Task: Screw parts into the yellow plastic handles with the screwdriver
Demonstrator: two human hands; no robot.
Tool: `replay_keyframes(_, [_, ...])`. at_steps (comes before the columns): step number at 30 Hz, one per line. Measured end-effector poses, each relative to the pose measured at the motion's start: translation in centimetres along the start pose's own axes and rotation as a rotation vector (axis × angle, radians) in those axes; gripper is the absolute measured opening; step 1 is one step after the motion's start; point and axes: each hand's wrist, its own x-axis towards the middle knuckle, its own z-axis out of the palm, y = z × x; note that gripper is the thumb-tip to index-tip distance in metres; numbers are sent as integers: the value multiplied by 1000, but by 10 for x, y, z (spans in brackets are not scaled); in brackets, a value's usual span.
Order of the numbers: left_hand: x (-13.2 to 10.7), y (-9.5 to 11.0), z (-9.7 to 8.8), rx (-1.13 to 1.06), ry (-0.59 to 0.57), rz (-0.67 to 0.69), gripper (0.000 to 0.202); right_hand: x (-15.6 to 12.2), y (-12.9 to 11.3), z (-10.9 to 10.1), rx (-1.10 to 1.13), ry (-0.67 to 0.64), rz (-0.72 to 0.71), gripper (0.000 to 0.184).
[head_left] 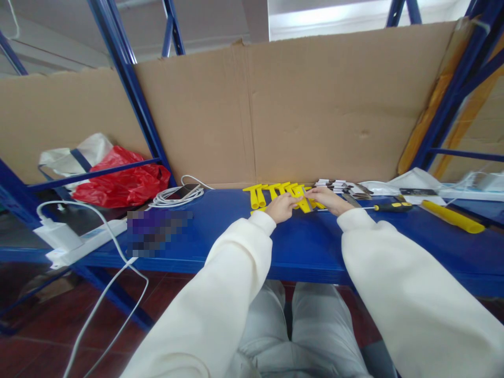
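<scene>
Between my hands, just above the blue shelf, is a yellow T-shaped scraper with a small metal piece at its head. My left hand is closed on its left side, fingertips pinched near the head. From the right, the fingers of my right hand close on the same scraper; their tips are small and partly hidden. Several more yellow T-shaped scrapers lie in a row behind and left of my hands. A screwdriver with a black and yellow handle lies right of my right hand, its shaft pointing toward it.
Small black-and-white packets lie behind my right hand. Farther right is a larger yellow handle. A coiled white cable, a power strip and a red bag are at left. Cardboard walls the back.
</scene>
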Motion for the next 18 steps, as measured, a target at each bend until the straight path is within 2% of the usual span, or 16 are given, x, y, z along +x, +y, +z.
replay_keyframes(11, [1, -7, 5, -82, 91, 66, 43, 0, 1, 0, 85, -54, 24, 22])
replay_keyframes(18, [-5, 3, 0, 3, 6, -47, 58, -2, -1, 0, 30, -16, 12, 17])
